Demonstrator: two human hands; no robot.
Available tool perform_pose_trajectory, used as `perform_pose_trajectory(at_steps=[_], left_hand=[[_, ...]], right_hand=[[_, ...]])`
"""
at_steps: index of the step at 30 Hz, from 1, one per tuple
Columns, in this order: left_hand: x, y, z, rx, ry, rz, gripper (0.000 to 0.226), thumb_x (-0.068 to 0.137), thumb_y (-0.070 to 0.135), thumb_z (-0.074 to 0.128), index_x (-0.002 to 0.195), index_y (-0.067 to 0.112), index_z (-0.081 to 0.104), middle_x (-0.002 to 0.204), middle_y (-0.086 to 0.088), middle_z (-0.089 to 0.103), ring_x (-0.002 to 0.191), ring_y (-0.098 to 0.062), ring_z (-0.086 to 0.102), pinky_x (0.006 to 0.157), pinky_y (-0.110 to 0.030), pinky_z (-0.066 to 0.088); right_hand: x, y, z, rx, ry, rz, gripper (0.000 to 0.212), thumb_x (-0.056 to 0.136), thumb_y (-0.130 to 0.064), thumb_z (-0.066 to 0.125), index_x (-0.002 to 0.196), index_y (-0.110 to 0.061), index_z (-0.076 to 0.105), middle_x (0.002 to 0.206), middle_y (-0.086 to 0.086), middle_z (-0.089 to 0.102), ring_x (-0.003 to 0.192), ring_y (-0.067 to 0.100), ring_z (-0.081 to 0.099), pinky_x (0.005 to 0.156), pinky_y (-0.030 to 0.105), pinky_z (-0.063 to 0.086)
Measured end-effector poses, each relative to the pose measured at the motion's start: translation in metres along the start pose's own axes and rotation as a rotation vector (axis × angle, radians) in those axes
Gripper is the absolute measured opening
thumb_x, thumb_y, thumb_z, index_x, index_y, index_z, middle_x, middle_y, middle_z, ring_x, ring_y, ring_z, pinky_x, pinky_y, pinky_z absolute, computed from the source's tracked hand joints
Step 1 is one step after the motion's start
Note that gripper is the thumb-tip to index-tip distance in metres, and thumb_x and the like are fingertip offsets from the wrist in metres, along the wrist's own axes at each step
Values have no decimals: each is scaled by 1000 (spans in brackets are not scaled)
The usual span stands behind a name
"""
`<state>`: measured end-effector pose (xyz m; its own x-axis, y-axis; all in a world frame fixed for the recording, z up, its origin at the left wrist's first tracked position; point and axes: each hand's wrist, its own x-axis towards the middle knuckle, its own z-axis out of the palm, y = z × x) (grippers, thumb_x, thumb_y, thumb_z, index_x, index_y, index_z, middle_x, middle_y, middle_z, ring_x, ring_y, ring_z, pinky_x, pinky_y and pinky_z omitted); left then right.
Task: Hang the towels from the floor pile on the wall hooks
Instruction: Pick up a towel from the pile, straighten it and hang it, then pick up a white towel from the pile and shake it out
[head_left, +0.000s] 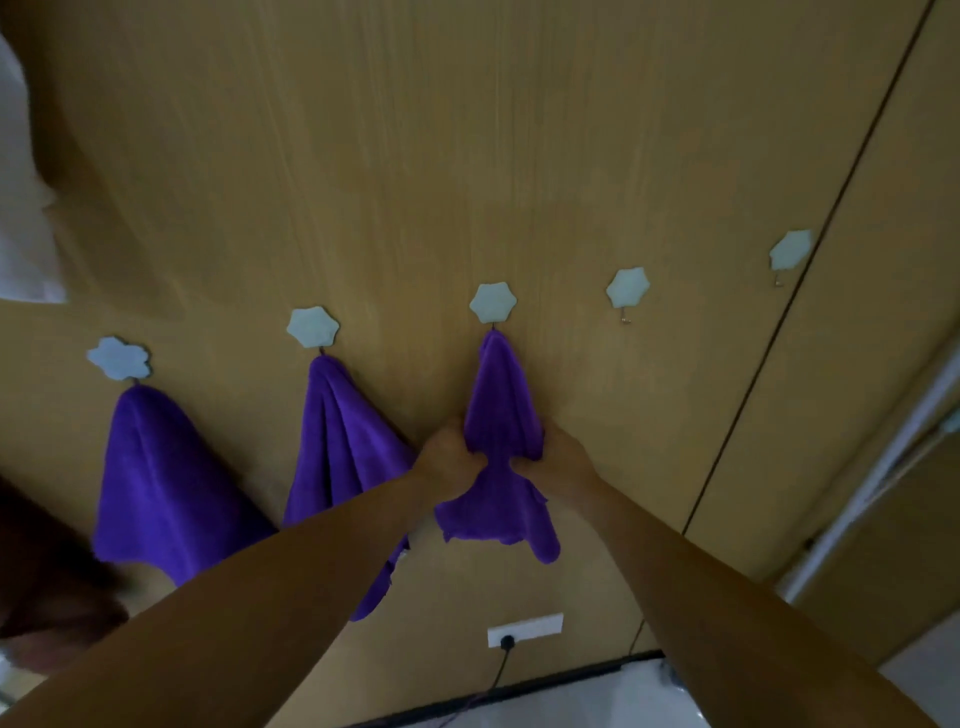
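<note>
Several pale flower-shaped hooks run in a row across a wooden wall. A purple towel (161, 483) hangs from the leftmost hook (119, 358), and a second purple towel (343, 457) from the hook beside it (312, 326). A third purple towel (501, 415) hangs from the middle hook (492, 302). My left hand (448, 457) grips its left side and my right hand (558, 457) grips its right side, bunching the cloth about halfway down. The two hooks to the right (627, 289) (790, 250) are bare. The floor pile is out of view.
A white wall socket (524, 629) with a black plug and cable sits low on the wall below the towels. A dark vertical seam (810, 260) runs down the panel at the right. White cloth (21, 218) shows at the left edge, pale floor (597, 696) at the bottom.
</note>
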<state>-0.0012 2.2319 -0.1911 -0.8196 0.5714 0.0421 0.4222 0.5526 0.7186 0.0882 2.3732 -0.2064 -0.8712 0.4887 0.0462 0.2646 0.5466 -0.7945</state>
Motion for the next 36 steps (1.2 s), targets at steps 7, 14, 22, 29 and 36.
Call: perform_pose_trajectory(at_steps=[7, 14, 22, 29, 36], left_hand=[[-36, -47, 23, -56, -321, 64, 66, 68, 4, 77, 128, 0, 49, 117, -4, 57, 103, -18, 57, 74, -12, 46], [-103, -69, 51, 575, -847, 264, 75, 74, 43, 64, 133, 4, 38, 133, -15, 47, 116, -30, 53, 93, -36, 48], [-239, -1, 116, 631, -1105, 774, 66, 80, 37, 62, 136, 10, 41, 135, -12, 49, 116, -29, 53, 94, -37, 47], [-425, 2, 137, 851, -1271, 1064, 82, 85, 40, 60, 150, 13, 19, 151, -12, 29, 129, -32, 41, 103, -43, 41], [-631, -29, 113, 881, -1433, 1379, 78, 87, 39, 59, 150, 15, 20, 153, -11, 26, 135, -33, 34, 106, -42, 37]], right_hand=[[-71, 29, 38, -88, 121, 357, 63, 76, -27, 76, 131, -8, 50, 128, 11, 59, 115, 28, 58, 90, 32, 46], [-209, 45, 72, -46, 241, 623, 71, 86, -40, 68, 145, -13, 38, 146, 8, 44, 130, 24, 46, 107, 31, 37], [-442, 51, 83, -72, 567, 1006, 62, 89, -43, 62, 142, -19, 42, 145, 7, 44, 127, 26, 47, 103, 34, 40], [-666, -2, 161, 24, 803, 1319, 50, 90, -39, 60, 136, -22, 51, 141, 10, 46, 124, 28, 50, 103, 35, 41], [-857, -88, 259, 154, 1043, 1571, 47, 85, -36, 63, 130, -24, 57, 133, 8, 52, 116, 26, 54, 93, 32, 46]])
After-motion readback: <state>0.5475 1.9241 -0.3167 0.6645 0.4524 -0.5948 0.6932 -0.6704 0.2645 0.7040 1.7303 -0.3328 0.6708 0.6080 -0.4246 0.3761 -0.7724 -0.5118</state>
